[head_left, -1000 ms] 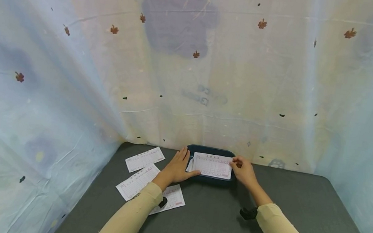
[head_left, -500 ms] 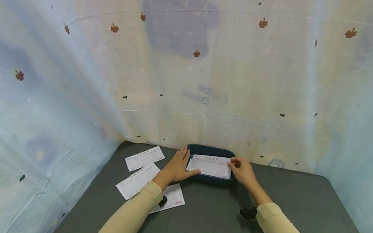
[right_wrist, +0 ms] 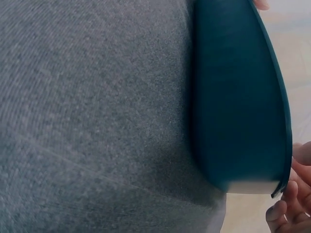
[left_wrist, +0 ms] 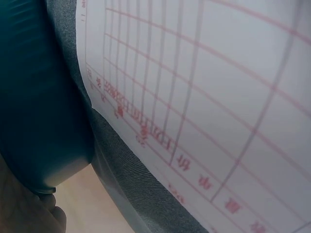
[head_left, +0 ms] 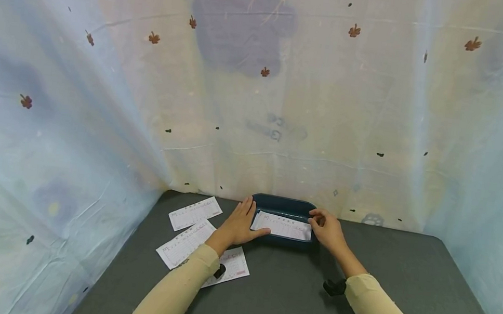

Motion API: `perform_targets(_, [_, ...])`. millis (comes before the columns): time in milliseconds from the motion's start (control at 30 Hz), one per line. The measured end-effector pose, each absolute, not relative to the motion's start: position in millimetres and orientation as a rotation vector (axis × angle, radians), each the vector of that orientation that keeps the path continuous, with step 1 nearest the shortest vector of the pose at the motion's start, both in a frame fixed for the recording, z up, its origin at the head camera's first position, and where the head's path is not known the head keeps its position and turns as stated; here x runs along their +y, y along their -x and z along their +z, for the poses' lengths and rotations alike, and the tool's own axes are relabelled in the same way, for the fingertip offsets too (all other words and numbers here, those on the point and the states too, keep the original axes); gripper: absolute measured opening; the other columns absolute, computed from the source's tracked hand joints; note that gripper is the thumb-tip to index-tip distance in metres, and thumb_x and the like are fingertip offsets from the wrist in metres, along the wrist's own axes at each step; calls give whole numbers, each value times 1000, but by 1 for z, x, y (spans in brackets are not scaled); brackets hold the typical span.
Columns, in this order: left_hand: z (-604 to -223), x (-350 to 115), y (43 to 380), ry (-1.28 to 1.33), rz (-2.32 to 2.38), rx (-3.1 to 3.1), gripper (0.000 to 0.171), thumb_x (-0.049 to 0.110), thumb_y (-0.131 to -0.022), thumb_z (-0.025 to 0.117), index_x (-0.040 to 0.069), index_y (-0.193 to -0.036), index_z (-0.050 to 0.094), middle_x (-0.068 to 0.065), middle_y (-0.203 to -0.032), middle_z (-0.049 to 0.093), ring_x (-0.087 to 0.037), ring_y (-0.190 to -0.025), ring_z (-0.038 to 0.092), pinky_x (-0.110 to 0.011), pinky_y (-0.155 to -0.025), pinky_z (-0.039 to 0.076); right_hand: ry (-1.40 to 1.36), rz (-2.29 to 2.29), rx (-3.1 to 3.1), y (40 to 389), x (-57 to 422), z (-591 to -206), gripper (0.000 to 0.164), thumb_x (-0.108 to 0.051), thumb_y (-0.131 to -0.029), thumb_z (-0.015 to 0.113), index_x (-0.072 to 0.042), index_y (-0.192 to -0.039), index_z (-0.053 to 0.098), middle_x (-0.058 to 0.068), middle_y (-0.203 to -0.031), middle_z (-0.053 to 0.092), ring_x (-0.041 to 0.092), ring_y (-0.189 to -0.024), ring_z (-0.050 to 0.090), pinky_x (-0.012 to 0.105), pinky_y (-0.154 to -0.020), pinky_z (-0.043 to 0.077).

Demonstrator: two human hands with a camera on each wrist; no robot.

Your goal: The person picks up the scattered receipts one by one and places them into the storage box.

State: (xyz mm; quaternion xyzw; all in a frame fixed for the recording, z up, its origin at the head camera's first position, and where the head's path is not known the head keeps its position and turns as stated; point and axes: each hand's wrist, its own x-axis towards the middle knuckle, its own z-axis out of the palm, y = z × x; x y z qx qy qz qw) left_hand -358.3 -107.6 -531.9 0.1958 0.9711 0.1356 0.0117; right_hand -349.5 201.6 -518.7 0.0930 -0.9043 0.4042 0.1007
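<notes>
Paper (head_left: pixel 283 226) sank, likely stowed, in the tray (head_left: pixel 284 202) by the worktop (head_left: pixel 281 302) far edge; my left hand (head_left: pixel 239 223) lay straight, right hand (head_left: pixel 325 228) hold unclear.

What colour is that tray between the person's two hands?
The tray is a dark teal blue; the right wrist view shows it best.

No wording is legible with certainty. White rectangular paper form (left_wrist: pixel 209 77), left wrist view: red printed characters (left_wrist: pixel 144 133), blurred. White paper slip (head_left: pixel 283 226) in dark teal oblong tray (head_left: pixel 284 203): heading too small. Pale patterned fabric curtain (head_left: pixel 323 108): faint letter-like marks (head_left: pixel 275 135), undeciphered.
</notes>
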Motion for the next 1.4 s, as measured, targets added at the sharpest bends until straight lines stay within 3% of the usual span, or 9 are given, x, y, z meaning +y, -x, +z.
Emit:
perform_targets(200, [-533, -107, 359, -613, 420, 3035, 116, 84, -98, 46, 0, -171, 13, -17, -180, 1, -31, -167, 2, -45, -135, 7, -289, 1148, -2609, 350, 202, -519, 28, -9, -105, 68, 5, -130, 68, 19, -108, 69, 24, -77, 55, 38, -68, 46])
perform_targets(367, [-533, -108, 358, -616, 422, 3033, 116, 84, -98, 46, 0, -171, 13, -17, -180, 1, -31, -167, 3, -45, -135, 6, -344, 1058, -2580, 351, 202, -523, 37, -9, -105, 67, 10, -136, 61, 28, -126, 65, 40, -106, 62, 55, -91, 54])
perform_targets(500, [-532, -108, 357, -626, 431, 3031, 116, 83, -98, 47, -1, -171, 14, -17, -180, 1, -32, -167, 3, -46, -135, 8, -364, 974, -2626, 353, 202, -526, 46, -14, -107, 67, 11, -145, 55, 32, -143, 57, 49, -132, 55, 65, -111, 46])
perform_targets(667, [-531, -108, 357, -631, 432, 3038, 115, 83, -99, 46, -1, -170, 14, -18, -180, 3, -33, -167, 4, -47, -135, 8, -379, 907, -2727, 351, 200, -526, 62, -27, -109, 65, 10, -156, 45, 34, -158, 46, 53, -147, 43, 68, -120, 36])
perform_targets(967, [-533, -108, 357, -620, 471, 3035, 116, 83, -98, 48, -1, -171, 16, -18, -180, 3, -33, -167, 4, -47, -135, 9, -398, 774, -2868, 349, 196, -530, 93, -52, -107, 62, 9, -166, 25, 33, -172, 23, 53, -158, 25, 68, -126, 25])
perform_targets(1400, [-536, -108, 359, -622, 450, 3044, 117, 85, -97, 47, -1, -171, 14, -17, -180, 2, -32, -167, 4, -46, -135, 9, -414, 640, -2886, 345, 186, -534, 115, -68, -101, 60, 18, -163, 17, 35, -173, 15, 51, -161, 16, 63, -130, 16])
